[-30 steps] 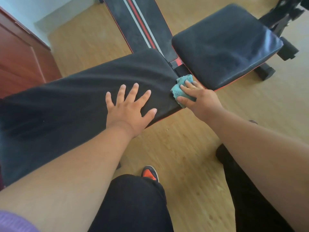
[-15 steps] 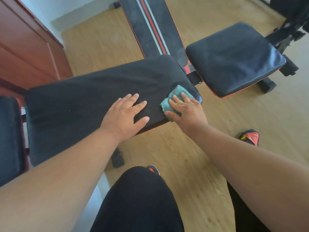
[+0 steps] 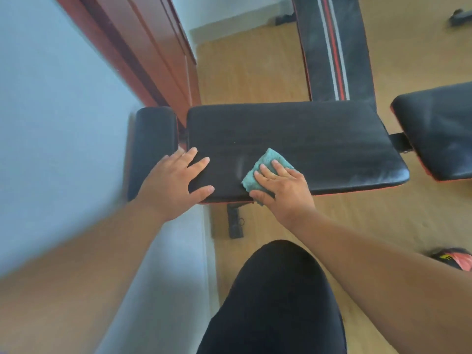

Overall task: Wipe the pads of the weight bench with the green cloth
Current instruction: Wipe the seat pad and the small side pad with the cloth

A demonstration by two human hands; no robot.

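Note:
The weight bench's long black back pad [image 3: 306,139] lies across the middle of the view. A small black head pad [image 3: 153,146] adjoins its left end and the seat pad [image 3: 439,129] sits to its right. My right hand [image 3: 283,187] presses the folded green cloth [image 3: 268,162] flat on the back pad near its front edge, fingers straight on top of the cloth. My left hand [image 3: 173,182] rests open on the pad's left end, fingers spread.
A second black bench pad with red and white stripes [image 3: 332,47] stands behind. A red-brown wooden cabinet [image 3: 153,52] and a pale wall [image 3: 51,123] are at the left. My dark-trousered knee [image 3: 275,297] and an orange shoe [image 3: 457,259] are on the wood floor.
My right hand has slid the green cloth leftward along the back pad, away from its right end. My left hand has shifted to the pad's left end, and the view has swung left.

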